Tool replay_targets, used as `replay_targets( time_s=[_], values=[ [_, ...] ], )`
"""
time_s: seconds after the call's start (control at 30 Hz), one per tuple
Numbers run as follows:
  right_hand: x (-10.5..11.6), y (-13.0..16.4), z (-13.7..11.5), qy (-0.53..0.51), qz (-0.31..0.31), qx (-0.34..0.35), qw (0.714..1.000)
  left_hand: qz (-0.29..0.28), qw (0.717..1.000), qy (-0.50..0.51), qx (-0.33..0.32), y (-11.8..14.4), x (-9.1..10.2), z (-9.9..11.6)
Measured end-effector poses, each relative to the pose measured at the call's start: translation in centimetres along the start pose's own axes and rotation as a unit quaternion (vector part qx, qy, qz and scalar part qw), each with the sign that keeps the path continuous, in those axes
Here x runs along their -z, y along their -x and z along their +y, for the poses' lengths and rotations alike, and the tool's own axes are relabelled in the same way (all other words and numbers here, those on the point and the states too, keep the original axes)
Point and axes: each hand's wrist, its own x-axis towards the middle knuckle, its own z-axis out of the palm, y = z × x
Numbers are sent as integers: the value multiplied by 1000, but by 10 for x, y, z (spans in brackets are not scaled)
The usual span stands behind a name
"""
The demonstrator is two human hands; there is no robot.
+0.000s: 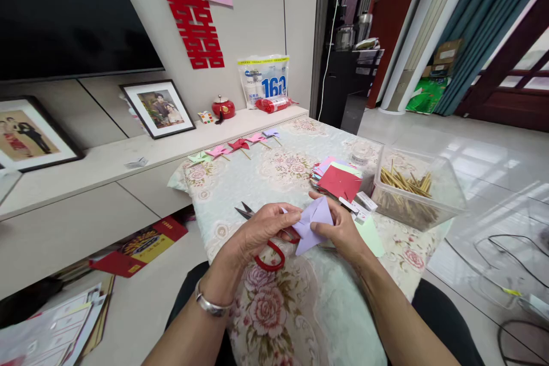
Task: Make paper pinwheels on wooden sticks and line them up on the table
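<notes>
Both hands hold a folded lilac paper piece [312, 224] above the flowered tablecloth [274, 177]. My left hand [261, 229] pinches its left edge with thumb and fingers. My right hand [341, 229] grips its right side, thumb on top. Red-handled scissors [266, 251] lie on the cloth under my left hand, blades pointing away from me.
A stack of coloured paper squares [338, 178] lies beyond my right hand. A clear plastic box of wooden sticks [412, 189] stands at the right. Several finished paper pinwheels [238, 146] line the far table edge. Small white boxes [358, 206] and a tape roll [362, 154] lie nearby.
</notes>
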Motion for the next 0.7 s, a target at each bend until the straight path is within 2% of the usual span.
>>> replay_targets(
  time_s=[0.17,0.23,0.33,0.53,0.7],
  values=[
    [-1,-1,3,-50,50,12,997,0,990,129,-64,2,-16,-22],
    [-1,-1,4,-49,60,21,997,25,984,162,-75,1,-28,-27],
    [-1,-1,6,-40,65,28,997,104,973,192,-70,-1,-45,-30],
    [-5,1,3,-16,66,25,997,240,956,156,-60,-9,-60,-30],
    [-6,1,2,3,42,24,999,263,955,125,-64,-11,-57,-33]
  ],
)
